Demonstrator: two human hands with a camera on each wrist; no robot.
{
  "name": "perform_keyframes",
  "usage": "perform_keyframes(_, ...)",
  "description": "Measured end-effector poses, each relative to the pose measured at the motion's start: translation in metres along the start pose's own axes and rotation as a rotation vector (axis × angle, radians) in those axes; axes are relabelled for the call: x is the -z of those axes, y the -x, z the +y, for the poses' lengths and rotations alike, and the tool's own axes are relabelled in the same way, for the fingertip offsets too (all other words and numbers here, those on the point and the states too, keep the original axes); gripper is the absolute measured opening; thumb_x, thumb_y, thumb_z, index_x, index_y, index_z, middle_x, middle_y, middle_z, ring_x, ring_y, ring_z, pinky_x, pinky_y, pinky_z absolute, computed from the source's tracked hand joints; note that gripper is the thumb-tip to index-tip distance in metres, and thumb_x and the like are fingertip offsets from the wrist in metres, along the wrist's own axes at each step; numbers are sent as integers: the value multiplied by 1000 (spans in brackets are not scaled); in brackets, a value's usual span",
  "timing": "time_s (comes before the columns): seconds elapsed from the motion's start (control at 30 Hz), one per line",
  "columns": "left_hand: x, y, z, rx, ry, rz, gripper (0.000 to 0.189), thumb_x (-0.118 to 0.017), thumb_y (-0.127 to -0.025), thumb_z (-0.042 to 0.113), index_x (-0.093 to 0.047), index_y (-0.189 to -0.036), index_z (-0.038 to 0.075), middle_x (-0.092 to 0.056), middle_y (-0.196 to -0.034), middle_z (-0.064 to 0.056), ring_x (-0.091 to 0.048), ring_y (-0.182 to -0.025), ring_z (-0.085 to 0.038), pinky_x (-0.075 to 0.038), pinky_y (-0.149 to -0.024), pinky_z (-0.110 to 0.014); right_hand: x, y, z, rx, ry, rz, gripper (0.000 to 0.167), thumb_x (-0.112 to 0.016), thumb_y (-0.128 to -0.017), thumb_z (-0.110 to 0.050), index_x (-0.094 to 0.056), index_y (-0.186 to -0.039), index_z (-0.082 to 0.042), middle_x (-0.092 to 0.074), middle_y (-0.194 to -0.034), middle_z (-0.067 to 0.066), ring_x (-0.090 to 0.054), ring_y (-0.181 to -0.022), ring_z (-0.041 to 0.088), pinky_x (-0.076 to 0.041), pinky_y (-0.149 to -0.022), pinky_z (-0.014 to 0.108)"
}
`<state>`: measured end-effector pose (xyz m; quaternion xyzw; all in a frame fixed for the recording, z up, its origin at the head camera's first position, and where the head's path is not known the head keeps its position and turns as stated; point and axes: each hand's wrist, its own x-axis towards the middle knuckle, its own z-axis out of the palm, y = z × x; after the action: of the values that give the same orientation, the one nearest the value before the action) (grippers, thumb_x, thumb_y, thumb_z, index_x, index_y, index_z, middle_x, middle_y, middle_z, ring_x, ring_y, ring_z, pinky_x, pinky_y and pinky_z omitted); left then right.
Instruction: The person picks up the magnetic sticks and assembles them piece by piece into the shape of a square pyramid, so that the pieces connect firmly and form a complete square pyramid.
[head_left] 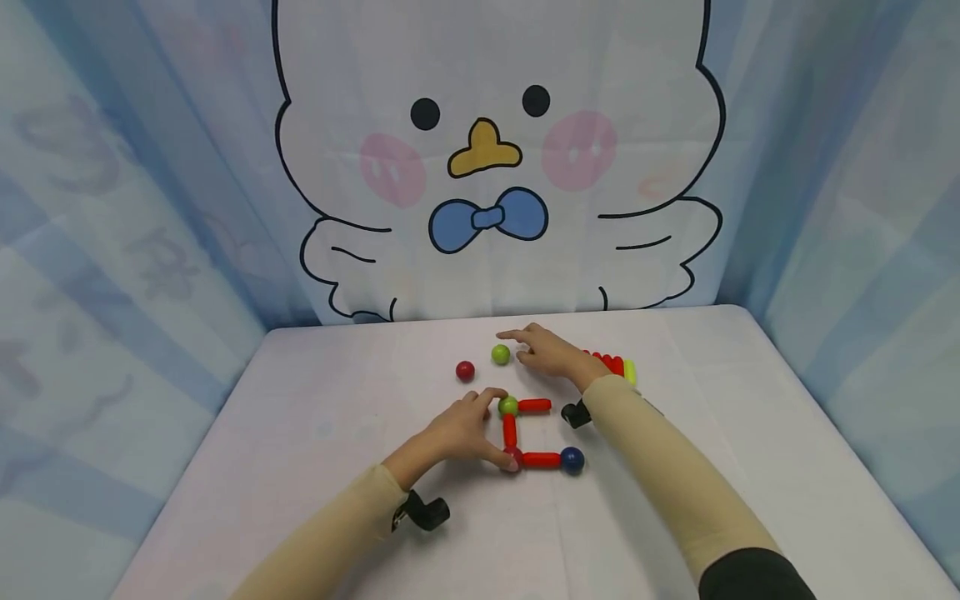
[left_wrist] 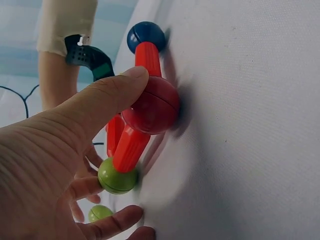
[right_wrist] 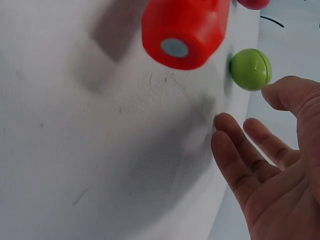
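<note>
Red rods and coloured balls form a three-sided magnetic frame [head_left: 510,432]. My left hand [head_left: 465,429] spans its left side, thumb on the red corner ball [left_wrist: 156,106] and a fingertip at the green corner ball [left_wrist: 118,176]. One red rod [head_left: 535,406] points right from the green ball; another [head_left: 542,460] links the red ball to a blue ball [head_left: 572,461]. Beyond the frame, my right hand [head_left: 553,354] reaches towards a loose green ball [head_left: 500,354]. Its thumb is close beside that ball in the right wrist view, with nothing between the spread fingers.
A loose red ball [head_left: 465,371] lies left of the loose green one. Partly behind the right forearm is a row of several red rods [head_left: 613,363], with a yellow-green rod [head_left: 629,372] at its end. A printed curtain [head_left: 487,275] hangs behind the white table [head_left: 300,392].
</note>
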<state>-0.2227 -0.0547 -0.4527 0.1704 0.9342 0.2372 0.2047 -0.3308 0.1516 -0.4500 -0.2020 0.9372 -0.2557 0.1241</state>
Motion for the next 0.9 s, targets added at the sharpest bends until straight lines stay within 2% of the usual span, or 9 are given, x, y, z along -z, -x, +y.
perform_keyframes(0.1,0,0,0,-4,-1,1,100,-92,-68,56,-43,-150,28,-59,-121,-8,-57,-109,-24,-56,-89,-46,-2,-2,-2,-17,-6,26,40,-59,-104,-17,-58,-143,-22,-50,-143,19,-58,-114,31,-51,-107,48)
perform_keyframes(0.2,1,1,0,-5,1,1,100,-92,-68,56,-43,-150,28,-59,-121,-8,-57,-109,-24,-56,-89,-47,-1,-2,-8,-23,-16,38,36,-66,-99,-15,-60,-134,-17,-53,-141,16,-60,-112,29,-54,-102,44)
perform_keyframes(0.3,2,2,0,-9,2,2,101,-93,-68,56,-42,-150,27,-60,-121,-9,-57,-108,-24,-57,-88,-47,0,-3,-13,-5,-12,10,38,-71,-94,-10,-62,-131,-14,-58,-138,14,-62,-112,29,-55,-100,41)
perform_keyframes(0.4,3,2,0,-12,2,1,101,-93,-68,55,-42,-150,26,-59,-121,-9,-57,-107,-24,-57,-88,-46,-1,-3,-16,9,-11,-17,35,-71,-92,-5,-65,-126,-12,-65,-130,13,-62,-112,28,-56,-99,40)
perform_keyframes(0.6,3,2,1,-11,0,-1,101,-93,-68,54,-42,-150,27,-59,-120,-8,-57,-108,-24,-57,-89,-46,2,2,-14,-82,0,5,31,-71,-89,-5,-62,-117,-11,-66,-123,14,-60,-102,26,-57,-87,35)
perform_keyframes(0.9,3,3,2,0,6,1,98,-93,-68,52,-43,-149,27,-59,-120,-8,-57,-108,-24,-57,-88,-46,5,16,-3,-158,24,37,33,-78,-85,-8,-56,-111,-11,-65,-117,14,-58,-99,27,-55,-91,40)
